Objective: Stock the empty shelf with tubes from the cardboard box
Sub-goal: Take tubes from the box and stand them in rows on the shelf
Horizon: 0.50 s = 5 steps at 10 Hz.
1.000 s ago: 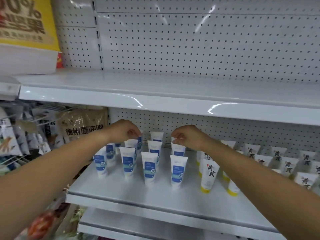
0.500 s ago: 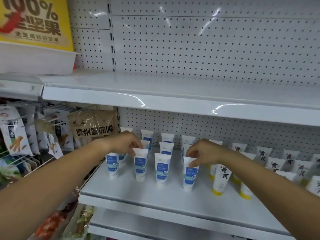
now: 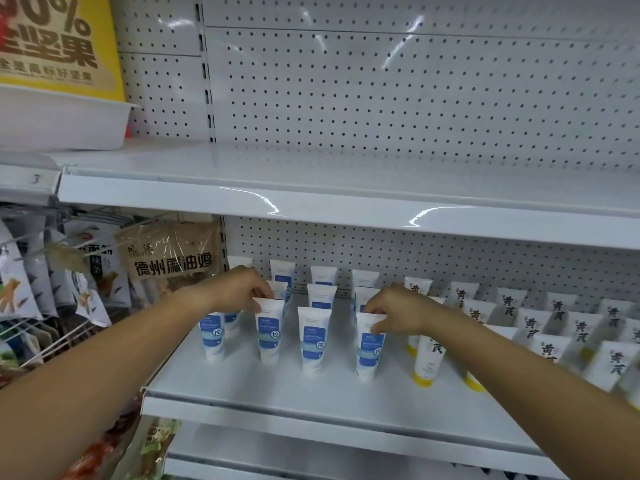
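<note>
Rows of blue tubes [image 3: 313, 337] already stand at the left end of the shelf [image 3: 277, 393], the left hand [image 3: 242, 291] pinching one front tube's top and the right hand [image 3: 398, 313] pinching another's, so stocking looks well along, though the cardboard box is out of sight

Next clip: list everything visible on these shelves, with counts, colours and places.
Blue-and-white tubes: about twelve, some hidden, standing cap-down in rows, middle shelf left.
Yellow-capped tubes: too many overlapping to count, white, same shelf right.
Middle shelf: one, white.
Upper shelf: one, white, above the tubes.
Pegboard: white, behind both shelves.
Sign: one, yellow, top left.
Tray: one, white, below the sign.
Snack bags: several, brown and pale, left of the tubes.
Left hand grip: pinches top of second front tube.
Right hand grip: pinches top of fourth front tube.
</note>
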{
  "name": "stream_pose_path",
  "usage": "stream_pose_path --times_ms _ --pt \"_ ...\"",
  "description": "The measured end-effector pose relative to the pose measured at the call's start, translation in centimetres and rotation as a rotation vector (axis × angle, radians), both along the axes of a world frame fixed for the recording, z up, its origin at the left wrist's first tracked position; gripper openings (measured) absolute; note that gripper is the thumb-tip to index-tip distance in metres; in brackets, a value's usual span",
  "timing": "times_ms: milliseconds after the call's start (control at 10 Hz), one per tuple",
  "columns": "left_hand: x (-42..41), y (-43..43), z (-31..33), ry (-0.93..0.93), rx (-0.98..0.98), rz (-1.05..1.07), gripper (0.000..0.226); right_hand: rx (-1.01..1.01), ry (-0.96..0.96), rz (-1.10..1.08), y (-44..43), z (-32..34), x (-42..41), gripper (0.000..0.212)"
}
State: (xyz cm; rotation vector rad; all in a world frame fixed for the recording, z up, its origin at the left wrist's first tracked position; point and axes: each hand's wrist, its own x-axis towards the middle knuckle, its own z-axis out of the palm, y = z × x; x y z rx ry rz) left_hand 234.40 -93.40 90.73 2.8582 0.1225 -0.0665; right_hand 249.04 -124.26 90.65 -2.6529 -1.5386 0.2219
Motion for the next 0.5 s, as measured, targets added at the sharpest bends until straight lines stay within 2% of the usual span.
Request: stream_pose_path --times_ms 100,200,300,500 --pt "-0.3 0.0 1.1 -0.051 -0.042 0.062 0.046 0.063 0.028 -0.069 -0.9 0.9 -0.7 0.036" --pt "-1.7 -1.8 4.6 -0.156 -0.080 0.079 0.047 0.257 -0.011 -0.164 -3.5 3.3 -2.6 0.048" --pt "-5.0 -5.3 8.6 -0.276 -0.144 0.059 0.037 0.439 -0.111 -0.172 -8.3 6.8 -6.6 0.040" --pt "-13.3 -11.4 13.3 -0.385 -0.481 -0.101 0.032 0.958 -0.094 -0.181 -17.6 12.6 -15.1 0.026"
